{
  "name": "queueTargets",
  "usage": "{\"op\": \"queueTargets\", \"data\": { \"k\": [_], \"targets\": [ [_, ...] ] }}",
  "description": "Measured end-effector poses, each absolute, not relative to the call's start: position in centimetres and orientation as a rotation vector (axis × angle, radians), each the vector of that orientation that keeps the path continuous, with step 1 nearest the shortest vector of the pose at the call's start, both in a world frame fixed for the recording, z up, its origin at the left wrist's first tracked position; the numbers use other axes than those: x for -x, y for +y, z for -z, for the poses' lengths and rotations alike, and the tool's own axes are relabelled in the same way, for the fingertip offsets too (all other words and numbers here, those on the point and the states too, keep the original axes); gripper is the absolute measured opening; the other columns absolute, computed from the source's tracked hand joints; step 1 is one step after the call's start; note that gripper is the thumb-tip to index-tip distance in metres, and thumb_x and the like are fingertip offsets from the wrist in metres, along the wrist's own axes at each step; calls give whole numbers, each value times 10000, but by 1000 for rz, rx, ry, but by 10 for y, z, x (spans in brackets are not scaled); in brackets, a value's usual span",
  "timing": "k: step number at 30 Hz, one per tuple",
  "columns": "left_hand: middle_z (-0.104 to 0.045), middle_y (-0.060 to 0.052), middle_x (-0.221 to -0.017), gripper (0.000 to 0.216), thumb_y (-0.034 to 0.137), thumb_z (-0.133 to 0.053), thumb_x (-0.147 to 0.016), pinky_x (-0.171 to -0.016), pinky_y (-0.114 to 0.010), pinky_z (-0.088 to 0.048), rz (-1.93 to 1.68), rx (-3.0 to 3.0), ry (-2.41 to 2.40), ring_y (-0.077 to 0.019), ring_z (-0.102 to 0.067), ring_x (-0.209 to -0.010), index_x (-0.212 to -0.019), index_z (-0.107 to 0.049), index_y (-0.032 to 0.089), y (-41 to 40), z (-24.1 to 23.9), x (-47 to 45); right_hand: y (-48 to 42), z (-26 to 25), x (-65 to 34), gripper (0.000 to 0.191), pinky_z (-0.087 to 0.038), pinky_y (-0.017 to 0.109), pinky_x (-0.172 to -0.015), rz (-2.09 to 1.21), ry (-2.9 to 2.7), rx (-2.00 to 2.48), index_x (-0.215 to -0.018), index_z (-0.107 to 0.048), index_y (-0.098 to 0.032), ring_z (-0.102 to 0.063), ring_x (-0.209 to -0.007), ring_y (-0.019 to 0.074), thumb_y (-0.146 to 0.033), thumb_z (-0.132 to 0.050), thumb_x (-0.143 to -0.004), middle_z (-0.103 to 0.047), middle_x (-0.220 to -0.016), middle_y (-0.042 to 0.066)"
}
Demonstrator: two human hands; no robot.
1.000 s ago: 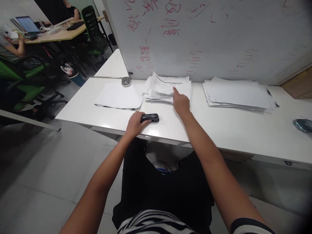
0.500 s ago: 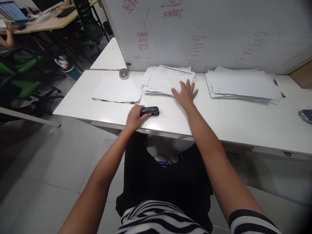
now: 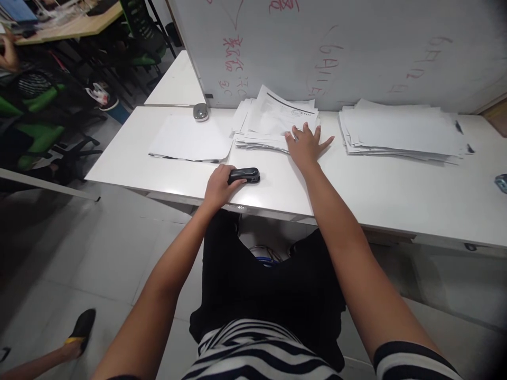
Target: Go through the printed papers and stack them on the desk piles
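My left hand (image 3: 219, 186) is closed around the rear end of a black stapler (image 3: 246, 174), which lies on the white table near its front edge. My right hand (image 3: 307, 148) is open, fingers spread, its fingertips resting on the near right part of a stack of papers (image 3: 261, 141). The top sheet (image 3: 273, 113), printed with a dark line, bulges up at its far left corner. Left of the stack lies a flat pile of white paper (image 3: 190, 140), with a small grey and white rounded device (image 3: 200, 112) at its far edge.
Another paper stack (image 3: 400, 129) sits to the right, with a dark object (image 3: 501, 182) at the far right edge. A whiteboard (image 3: 356, 31) with red writing stands behind the table (image 3: 396, 198). At lower left a person's foot in a dark shoe (image 3: 83, 327) shows on the floor.
My right hand has shifted slightly right on the papers, and the top sheet now bulges upward. The left hand keeps the stapler in place. A person's foot has come into view at lower left.
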State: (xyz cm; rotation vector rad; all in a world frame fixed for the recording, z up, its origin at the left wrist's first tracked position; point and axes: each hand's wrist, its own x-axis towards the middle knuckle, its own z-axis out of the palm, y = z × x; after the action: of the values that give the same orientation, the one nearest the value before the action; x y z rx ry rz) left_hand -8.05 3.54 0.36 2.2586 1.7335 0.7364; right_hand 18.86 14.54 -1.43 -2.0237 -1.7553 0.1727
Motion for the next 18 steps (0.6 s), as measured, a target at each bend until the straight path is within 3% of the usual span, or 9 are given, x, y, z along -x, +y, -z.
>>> {"op": "queueTargets", "data": {
  "k": [5,10,15,18],
  "targets": [
    [-600,-62,-979,319,429,-658,-829,-793,-347,-450,-751,-2275,1730,-227,-559,-933,-1040,-569,207,35,-4,79,145,13,-188,526,17,795,-1012,-151,-1743,2042,-1341,-543,-296,-156,-1442,414,-549,-262,-975,-347,-1534,97],
    [-617,-61,-1023,355,447,-657,-818,-833,-344,-460,-784,-2233,1633,-217,-575,-969,-1062,-571,204,30,-8,82,142,12,-187,588,-15,785,-1011,-49,-1805,2016,-1339,-552,-224,-173,-1434,404,-505,-162,-1000,-385,-1497,168],
    [-631,-83,-1135,345,420,-343,-989,-890,-320,-463,-961,-2081,1579,-173,-587,-1036,-1169,-536,197,69,-22,85,140,14,-185,590,11,743,-1045,-1,-1806,1906,-1294,-595,-174,-213,-1425,369,-460,-160,-1015,-441,-1456,192],
    [-643,-97,-1120,286,353,-414,-969,-921,-353,-440,-785,-2361,1675,-205,-579,-1050,-1072,-618,181,116,-42,75,142,17,-184,532,-11,755,-1051,29,-1767,1873,-1258,-623,-210,-259,-1412,366,-459,-226,-1007,-472,-1445,161]
  ]
}}
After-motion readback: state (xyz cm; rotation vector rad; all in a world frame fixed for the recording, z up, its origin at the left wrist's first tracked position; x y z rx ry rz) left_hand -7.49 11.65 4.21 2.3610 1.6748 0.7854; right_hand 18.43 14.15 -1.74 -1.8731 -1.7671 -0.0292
